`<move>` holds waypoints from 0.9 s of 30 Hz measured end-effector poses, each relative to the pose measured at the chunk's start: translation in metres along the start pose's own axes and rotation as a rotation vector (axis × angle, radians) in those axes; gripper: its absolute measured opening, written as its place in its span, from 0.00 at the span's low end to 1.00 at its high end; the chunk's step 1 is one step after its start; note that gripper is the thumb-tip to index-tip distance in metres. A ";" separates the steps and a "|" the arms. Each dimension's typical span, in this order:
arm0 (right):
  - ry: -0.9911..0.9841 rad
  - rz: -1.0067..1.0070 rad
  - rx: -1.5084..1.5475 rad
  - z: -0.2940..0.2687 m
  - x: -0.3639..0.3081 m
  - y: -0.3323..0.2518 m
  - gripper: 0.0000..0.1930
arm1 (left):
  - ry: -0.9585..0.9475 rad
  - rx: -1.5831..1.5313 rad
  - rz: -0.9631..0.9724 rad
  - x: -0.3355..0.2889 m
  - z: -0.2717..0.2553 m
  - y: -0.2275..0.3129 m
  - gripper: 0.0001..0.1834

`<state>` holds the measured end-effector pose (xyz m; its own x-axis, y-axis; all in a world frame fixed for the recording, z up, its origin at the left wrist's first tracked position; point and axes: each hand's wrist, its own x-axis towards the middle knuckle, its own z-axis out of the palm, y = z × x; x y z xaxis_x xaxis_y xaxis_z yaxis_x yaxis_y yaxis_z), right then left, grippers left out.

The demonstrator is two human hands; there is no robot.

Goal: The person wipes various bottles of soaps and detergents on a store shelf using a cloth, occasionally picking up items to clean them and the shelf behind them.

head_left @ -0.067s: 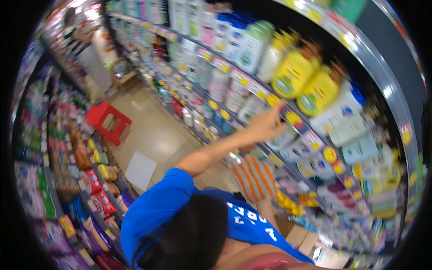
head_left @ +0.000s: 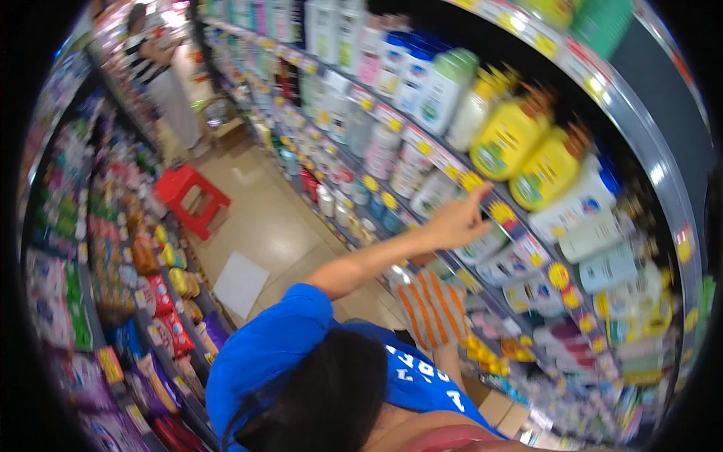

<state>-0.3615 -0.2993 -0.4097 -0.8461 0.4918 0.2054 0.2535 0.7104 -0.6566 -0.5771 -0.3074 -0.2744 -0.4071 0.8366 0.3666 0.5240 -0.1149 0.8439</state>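
Observation:
My left hand (head_left: 458, 224) is stretched toward the shelf on the right. Its index finger points at the price-tag strip (head_left: 433, 151), just below two yellow pump bottles (head_left: 514, 137). The other fingers look loosely curled, and nothing is held in them. Whether the fingertip touches the strip, I cannot tell. An orange-and-white striped cloth-like item (head_left: 431, 309) lies over the end of my right forearm (head_left: 449, 363). The right hand itself is hidden by it. White bottles (head_left: 444, 90) stand left of the yellow ones, and more bottles (head_left: 433, 192) fill the shelf beneath.
A red plastic stool (head_left: 192, 200) and a white flat sheet (head_left: 241, 284) are on the tiled floor (head_left: 290, 233). Bagged goods (head_left: 173, 334) line the left shelves. A person in a striped top (head_left: 147, 60) stands farther up the aisle. Cardboard boxes (head_left: 501, 410) sit low at right.
The whole view has shifted slightly, so the shelves appear lower and more to the right. My left hand keeps pointing at about the same spot on the tag strip.

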 end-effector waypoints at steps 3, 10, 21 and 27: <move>0.026 0.046 -0.036 -0.006 -0.015 0.004 0.25 | 0.145 -0.090 0.049 0.005 -0.037 0.004 0.39; 0.008 0.078 -0.058 -0.010 -0.020 0.016 0.25 | 0.710 -0.043 -0.201 -0.007 -0.241 -0.045 0.47; 0.006 0.048 -0.068 -0.006 -0.016 0.015 0.26 | 0.716 -0.177 -0.079 -0.034 -0.273 -0.070 0.31; 0.005 -0.023 -0.032 0.004 0.015 0.011 0.26 | 0.183 -0.114 0.069 0.012 -0.157 0.043 0.26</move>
<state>-0.3730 -0.2858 -0.4169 -0.8496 0.4777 0.2238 0.2490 0.7373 -0.6280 -0.6769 -0.3863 -0.1725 -0.5073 0.7147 0.4816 0.4717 -0.2374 0.8492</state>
